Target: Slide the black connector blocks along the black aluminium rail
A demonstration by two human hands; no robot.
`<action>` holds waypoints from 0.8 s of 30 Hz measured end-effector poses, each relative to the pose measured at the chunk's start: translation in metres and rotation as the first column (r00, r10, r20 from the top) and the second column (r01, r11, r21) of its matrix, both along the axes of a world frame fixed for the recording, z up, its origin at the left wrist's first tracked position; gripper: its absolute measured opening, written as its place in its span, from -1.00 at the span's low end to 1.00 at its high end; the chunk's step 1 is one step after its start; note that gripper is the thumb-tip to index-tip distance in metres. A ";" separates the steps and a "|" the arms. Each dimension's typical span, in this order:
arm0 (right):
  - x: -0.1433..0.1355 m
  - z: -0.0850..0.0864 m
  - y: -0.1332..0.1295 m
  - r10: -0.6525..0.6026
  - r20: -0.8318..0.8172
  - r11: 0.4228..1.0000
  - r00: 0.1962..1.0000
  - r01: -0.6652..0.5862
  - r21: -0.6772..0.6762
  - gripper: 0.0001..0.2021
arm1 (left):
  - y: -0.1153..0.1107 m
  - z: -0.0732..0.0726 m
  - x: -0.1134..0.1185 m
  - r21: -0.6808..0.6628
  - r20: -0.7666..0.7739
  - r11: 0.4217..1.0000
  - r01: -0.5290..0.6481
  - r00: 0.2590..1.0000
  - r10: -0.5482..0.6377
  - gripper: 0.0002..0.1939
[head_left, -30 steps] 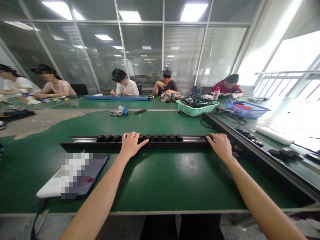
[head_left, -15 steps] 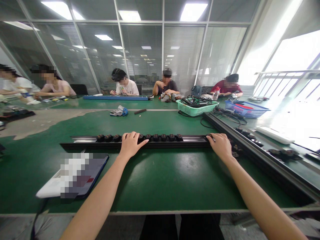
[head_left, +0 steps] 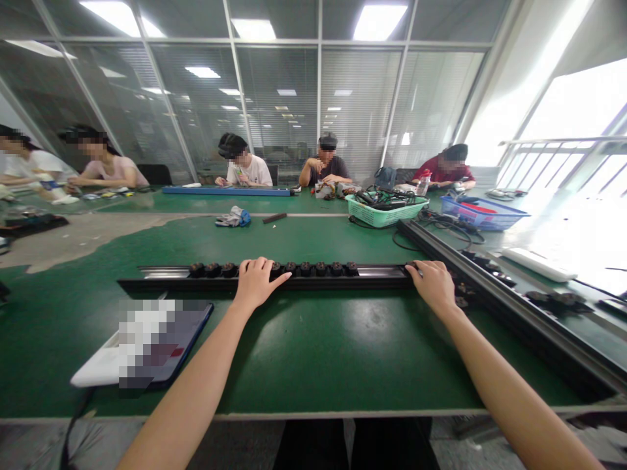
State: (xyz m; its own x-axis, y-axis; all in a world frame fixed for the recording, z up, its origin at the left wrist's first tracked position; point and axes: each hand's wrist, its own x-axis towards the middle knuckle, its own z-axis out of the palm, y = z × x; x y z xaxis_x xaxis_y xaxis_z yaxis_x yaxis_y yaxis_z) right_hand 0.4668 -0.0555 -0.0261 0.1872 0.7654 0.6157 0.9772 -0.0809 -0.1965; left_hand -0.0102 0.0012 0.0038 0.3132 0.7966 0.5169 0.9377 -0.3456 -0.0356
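Observation:
A long black rail [head_left: 323, 283] lies crosswise on the green table, with several round black parts [head_left: 321, 268] seated in its channel. My left hand [head_left: 255, 282] rests over the rail left of its middle, fingers bent over the far side and thumb along the near side. At the rail's right end, my right hand [head_left: 433, 284] is closed around a small dark part [head_left: 412, 266], mostly hidden by the fingers. Bare silver channel [head_left: 382, 271] shows between the round parts and my right hand.
A second long rail [head_left: 509, 303] runs diagonally at the right, loose black parts [head_left: 558, 301] beside it. A phone [head_left: 189, 346] lies front left. Behind are a green basket [head_left: 385, 214], a blue basket [head_left: 504, 220], a grey-blue cloth [head_left: 234, 217] and several people.

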 end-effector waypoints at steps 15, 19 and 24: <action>-0.001 0.001 -0.001 0.004 0.009 1.000 1.000 -0.004 -0.008 -0.62 | 0.001 0.000 0.000 -0.012 0.019 1.000 -0.005 1.000 0.005 -0.21; 0.000 0.000 -0.001 0.000 0.007 1.000 1.000 0.000 0.002 -0.62 | 0.001 -0.001 0.000 0.001 0.009 1.000 -0.007 1.000 0.007 -0.21; 0.003 -0.001 0.000 0.002 0.008 1.000 1.000 -0.002 0.004 -0.62 | 0.001 -0.001 0.000 -0.001 0.004 1.000 -0.005 1.000 0.005 -0.22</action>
State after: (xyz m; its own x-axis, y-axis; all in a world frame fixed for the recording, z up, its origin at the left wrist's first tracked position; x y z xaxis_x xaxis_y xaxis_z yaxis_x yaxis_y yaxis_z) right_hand 0.4696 -0.0551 -0.0267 0.1807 0.7634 0.6202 0.9789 -0.0785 -0.1886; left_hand -0.0104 0.0022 0.0032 0.3071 0.7988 0.5174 0.9395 -0.3411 -0.0311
